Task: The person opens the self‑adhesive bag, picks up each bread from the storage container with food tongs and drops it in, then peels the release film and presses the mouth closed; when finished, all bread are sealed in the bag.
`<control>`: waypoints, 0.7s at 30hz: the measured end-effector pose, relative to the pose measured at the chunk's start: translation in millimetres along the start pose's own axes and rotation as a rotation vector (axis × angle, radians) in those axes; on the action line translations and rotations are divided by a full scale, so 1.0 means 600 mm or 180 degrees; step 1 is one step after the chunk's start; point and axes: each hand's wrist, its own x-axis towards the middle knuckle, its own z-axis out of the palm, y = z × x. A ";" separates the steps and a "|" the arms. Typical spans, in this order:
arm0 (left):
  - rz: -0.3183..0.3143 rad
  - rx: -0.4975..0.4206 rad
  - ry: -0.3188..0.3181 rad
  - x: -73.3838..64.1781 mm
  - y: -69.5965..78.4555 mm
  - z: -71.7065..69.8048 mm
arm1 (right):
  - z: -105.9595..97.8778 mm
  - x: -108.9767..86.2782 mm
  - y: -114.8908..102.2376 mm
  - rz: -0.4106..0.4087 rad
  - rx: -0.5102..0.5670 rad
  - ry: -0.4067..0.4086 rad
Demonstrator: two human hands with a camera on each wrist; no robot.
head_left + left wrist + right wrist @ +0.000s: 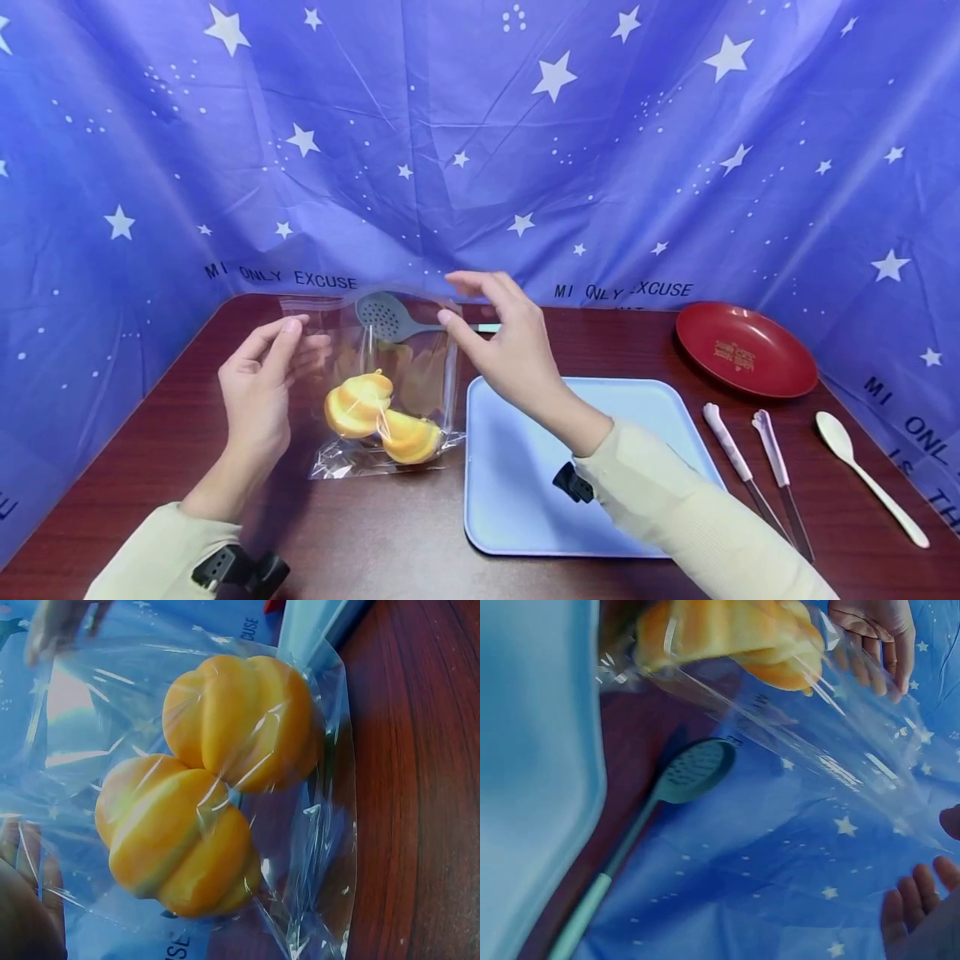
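A clear, shiny bag (423, 379) stands up just left of the blue tray (517, 483). Inside, low down, two round, bumpy yellow pumpkins (358, 406) touch each other, one a bit nearer the tray.

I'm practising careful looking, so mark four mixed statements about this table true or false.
1. Two yellow-orange, pumpkin-shaped pieces are in the clear plastic bag. True.
2. The grey perforated skimmer lies on the light-blue rectangular tray. False: the skimmer lies off the tray, farther back.
3. Two pink-handled utensils lie between the tray and the cream long-handled spoon. True.
4. The round red plate is left of the tray. False: the plate is to its right.
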 end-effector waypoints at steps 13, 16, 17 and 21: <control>0.0100 0.0273 -0.0140 -0.007 0.003 0.022 | 0.053 0.046 -0.076 -0.0846 -0.0146 -0.0555; 0.0097 0.0317 -0.0247 -0.009 0.005 0.023 | 0.069 0.055 -0.081 -0.0730 -0.0213 -0.0750; 0.0087 0.0344 -0.0282 -0.011 0.006 0.023 | 0.074 0.058 -0.081 -0.0687 -0.0213 -0.0786; 0.0073 0.0430 -0.0374 -0.014 0.009 0.022 | 0.089 0.068 -0.077 -0.0558 -0.0219 -0.0884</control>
